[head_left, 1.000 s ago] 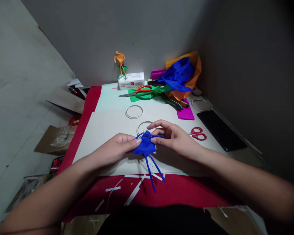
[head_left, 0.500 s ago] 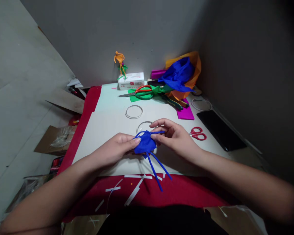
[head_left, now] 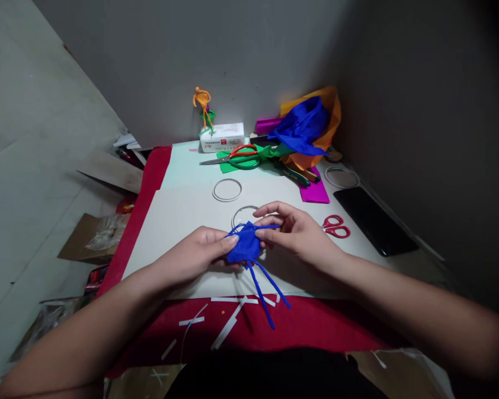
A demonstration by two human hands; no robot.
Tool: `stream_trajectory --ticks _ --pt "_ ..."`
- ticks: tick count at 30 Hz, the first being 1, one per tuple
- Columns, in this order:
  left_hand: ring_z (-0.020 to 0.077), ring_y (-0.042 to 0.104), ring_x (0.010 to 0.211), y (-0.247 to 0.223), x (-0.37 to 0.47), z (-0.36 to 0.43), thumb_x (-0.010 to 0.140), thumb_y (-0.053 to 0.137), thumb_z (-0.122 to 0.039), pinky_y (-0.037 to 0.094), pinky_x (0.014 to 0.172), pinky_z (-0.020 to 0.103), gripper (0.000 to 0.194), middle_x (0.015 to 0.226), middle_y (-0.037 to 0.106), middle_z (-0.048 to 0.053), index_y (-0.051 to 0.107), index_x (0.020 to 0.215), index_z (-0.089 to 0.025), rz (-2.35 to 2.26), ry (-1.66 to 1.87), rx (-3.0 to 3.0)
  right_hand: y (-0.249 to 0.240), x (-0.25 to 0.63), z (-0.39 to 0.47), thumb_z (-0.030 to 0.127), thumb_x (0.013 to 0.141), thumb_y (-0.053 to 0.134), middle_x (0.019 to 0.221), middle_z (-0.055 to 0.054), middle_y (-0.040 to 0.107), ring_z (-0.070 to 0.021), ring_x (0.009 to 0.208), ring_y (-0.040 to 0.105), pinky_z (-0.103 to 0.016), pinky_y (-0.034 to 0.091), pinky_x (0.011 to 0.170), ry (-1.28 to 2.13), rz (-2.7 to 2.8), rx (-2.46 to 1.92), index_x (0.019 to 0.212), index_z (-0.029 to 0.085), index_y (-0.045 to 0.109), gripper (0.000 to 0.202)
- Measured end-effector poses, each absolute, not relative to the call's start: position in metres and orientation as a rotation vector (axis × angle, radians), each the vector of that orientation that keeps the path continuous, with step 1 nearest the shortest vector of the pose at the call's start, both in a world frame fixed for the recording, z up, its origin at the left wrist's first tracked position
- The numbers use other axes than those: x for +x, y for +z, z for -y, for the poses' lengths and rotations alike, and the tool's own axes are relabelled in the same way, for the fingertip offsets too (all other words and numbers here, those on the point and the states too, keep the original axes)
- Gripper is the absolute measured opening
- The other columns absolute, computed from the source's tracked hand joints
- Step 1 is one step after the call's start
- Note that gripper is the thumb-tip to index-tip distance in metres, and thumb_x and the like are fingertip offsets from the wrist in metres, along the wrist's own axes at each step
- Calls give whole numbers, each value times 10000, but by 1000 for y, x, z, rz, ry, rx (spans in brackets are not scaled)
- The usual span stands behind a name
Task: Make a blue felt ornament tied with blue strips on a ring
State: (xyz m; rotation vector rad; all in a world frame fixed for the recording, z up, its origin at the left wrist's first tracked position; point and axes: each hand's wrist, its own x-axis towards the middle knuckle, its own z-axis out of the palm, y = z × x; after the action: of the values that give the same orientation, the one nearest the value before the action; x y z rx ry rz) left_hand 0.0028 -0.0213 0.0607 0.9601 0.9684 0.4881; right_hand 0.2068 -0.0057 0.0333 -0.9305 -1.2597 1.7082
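Between my hands is a blue paper-wrapped figure (head_left: 246,248), a flat crepe-paper body with thin wrapped arms and two long thin legs hanging toward me. My left hand (head_left: 205,246) pinches its left side, thumb on top of the blue paper. My right hand (head_left: 293,233) holds the upper right side between thumb and fingers, next to the arm that sticks out to the right. The fingers under the figure are partly hidden. Just beyond it, a ring of tape or wire (head_left: 242,209) lies partly covered by the figure and my right fingers.
A second ring (head_left: 227,190) lies further back. Red-handled scissors (head_left: 336,227) and a black phone (head_left: 374,221) are at right. Behind lie large scissors (head_left: 245,157), pliers (head_left: 295,176) and crumpled blue paper (head_left: 301,127). An orange figure (head_left: 202,100) stands on a white box (head_left: 223,137). Paper strips (head_left: 227,330) litter the red cloth (head_left: 316,324).
The blue figure has shifted very slightly left, and its legs have tipped a little. Both hands keep their hold in nearly the same place.
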Motion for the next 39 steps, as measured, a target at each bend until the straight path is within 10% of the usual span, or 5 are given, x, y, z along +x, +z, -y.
stream_trajectory --ticks 39 --pt "159 607 693 67 6 24 820 588 -409 440 740 276 331 739 716 74 724 807 -107 -1077 447 1139 33 204 9 171 688 720 798 3 645 -91 648 605 -224 482 625 1680 1185 -1005 988 184 562 339"
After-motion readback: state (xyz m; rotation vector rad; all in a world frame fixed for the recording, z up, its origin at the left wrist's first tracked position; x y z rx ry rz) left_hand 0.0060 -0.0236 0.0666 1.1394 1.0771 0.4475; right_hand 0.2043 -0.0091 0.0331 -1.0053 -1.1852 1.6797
